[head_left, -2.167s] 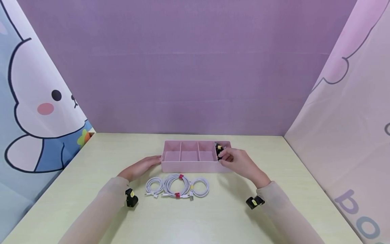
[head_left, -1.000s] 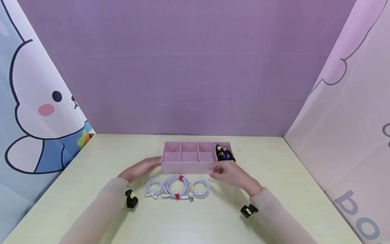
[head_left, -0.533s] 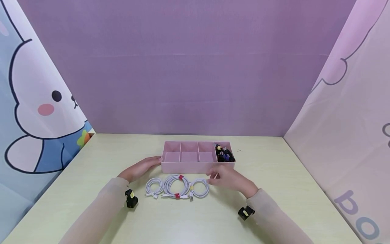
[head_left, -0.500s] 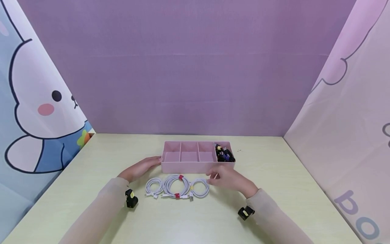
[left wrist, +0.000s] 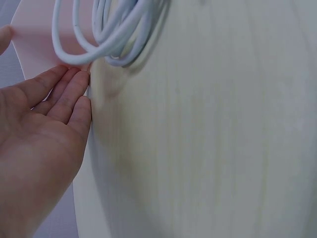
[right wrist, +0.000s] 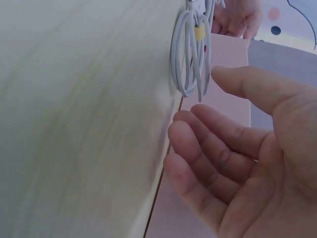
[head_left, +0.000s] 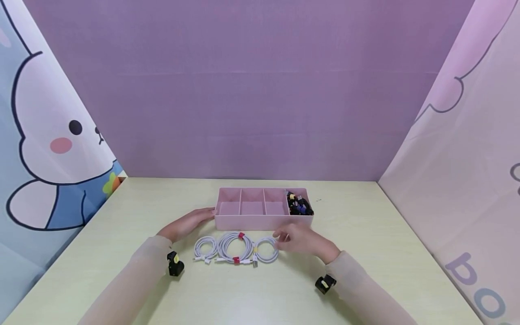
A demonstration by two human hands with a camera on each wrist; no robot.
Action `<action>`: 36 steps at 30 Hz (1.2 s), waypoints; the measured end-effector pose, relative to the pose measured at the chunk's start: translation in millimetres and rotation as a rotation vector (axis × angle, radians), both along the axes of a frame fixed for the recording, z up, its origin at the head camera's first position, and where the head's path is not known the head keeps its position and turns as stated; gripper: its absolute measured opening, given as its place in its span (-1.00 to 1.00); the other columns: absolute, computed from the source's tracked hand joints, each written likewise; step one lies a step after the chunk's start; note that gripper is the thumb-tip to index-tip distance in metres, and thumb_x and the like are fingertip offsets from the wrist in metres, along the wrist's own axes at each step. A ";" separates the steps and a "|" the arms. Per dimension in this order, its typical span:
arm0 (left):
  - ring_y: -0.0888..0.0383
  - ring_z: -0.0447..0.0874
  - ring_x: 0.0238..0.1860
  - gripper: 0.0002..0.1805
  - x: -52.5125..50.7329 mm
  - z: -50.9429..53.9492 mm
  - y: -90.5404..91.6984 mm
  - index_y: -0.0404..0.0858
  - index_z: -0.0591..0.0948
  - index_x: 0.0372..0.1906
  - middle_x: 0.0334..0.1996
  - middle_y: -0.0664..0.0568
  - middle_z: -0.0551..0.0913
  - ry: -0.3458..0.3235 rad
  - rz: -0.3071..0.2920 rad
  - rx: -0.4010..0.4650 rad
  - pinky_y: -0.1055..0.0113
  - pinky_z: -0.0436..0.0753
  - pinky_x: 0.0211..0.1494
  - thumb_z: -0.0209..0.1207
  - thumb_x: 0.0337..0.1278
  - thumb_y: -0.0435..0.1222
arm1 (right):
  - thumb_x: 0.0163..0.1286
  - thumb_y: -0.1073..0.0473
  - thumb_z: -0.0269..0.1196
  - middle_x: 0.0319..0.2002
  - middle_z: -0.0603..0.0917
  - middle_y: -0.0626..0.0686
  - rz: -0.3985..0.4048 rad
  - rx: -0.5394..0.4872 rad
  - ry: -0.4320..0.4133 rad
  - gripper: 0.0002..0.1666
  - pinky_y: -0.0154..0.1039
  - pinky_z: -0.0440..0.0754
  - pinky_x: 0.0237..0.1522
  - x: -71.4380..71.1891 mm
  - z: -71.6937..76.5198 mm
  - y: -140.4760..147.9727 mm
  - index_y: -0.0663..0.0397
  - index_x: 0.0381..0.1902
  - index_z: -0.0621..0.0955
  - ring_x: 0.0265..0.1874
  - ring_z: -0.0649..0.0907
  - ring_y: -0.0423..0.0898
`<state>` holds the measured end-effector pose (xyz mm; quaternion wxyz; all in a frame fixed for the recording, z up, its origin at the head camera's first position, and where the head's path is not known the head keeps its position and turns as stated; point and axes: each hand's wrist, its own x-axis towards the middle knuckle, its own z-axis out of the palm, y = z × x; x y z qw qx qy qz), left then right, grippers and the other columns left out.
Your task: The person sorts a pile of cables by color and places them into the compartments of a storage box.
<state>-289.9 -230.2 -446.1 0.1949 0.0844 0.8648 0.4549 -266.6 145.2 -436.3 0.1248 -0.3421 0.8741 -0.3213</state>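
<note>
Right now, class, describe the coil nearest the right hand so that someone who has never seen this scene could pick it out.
On the table, find the pink box. In front lies a row of three white coils; choose the rightmost coil, beside the right hand. Its yellow tie sets it apart; the larger middle coil has red ties.

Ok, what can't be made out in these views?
Head: how many black cables there are; small, overlapping.
Left wrist: rest of the white coil; cut off by the edge.
Right wrist: inside the pink box; hidden by its side.
Head: the dark mark on the table; too small to identify.
</note>
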 end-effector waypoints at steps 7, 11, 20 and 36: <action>-0.23 -0.18 0.56 -0.20 0.4 0.8 0.8 -0.15 0.18 0.58 0.57 -0.14 0.07 0.000 0.000 -0.002 -0.35 -0.20 0.47 -0.16 0.47 0.23 | 0.28 0.17 0.41 -0.35 0.71 -0.09 -0.002 0.037 0.019 -0.71 -0.32 0.64 -0.33 -0.6 -1.6 -1.8 0.21 -0.08 0.72 -0.39 0.63 -0.24; -0.22 -0.18 0.57 -0.21 1.1 1.7 0.7 -0.13 0.18 0.58 0.57 -0.12 0.07 -0.009 0.009 -0.007 -0.36 -0.21 0.47 -0.16 0.47 0.24 | 0.25 0.15 0.44 -0.38 0.68 -0.14 -0.007 0.054 0.027 -0.71 -0.31 0.61 -0.33 -0.7 -2.6 -3.1 0.17 -0.11 0.73 -0.41 0.60 -0.26; -0.21 -0.20 0.57 -0.18 2.5 2.8 1.4 -0.09 0.17 0.59 0.58 -0.10 0.06 -0.014 0.019 -0.019 -0.38 -0.21 0.45 -0.15 0.43 0.28 | 0.18 0.14 0.50 -0.42 0.64 -0.18 -0.046 0.081 0.036 -0.73 -0.30 0.58 -0.33 -0.2 -0.6 -8.4 0.13 -0.19 0.75 -0.45 0.56 -0.25; -0.19 -0.19 0.57 -0.22 1.2 0.3 1.3 -0.07 0.17 0.59 0.58 -0.08 0.06 -0.015 0.010 -0.015 -0.37 -0.21 0.46 -0.18 0.46 0.26 | 0.17 0.09 0.51 -0.52 0.62 -0.19 -0.160 0.115 0.013 -0.80 -0.30 0.55 -0.39 1.7 -3.0 -15.6 -0.01 -0.50 0.69 -0.51 0.53 -0.22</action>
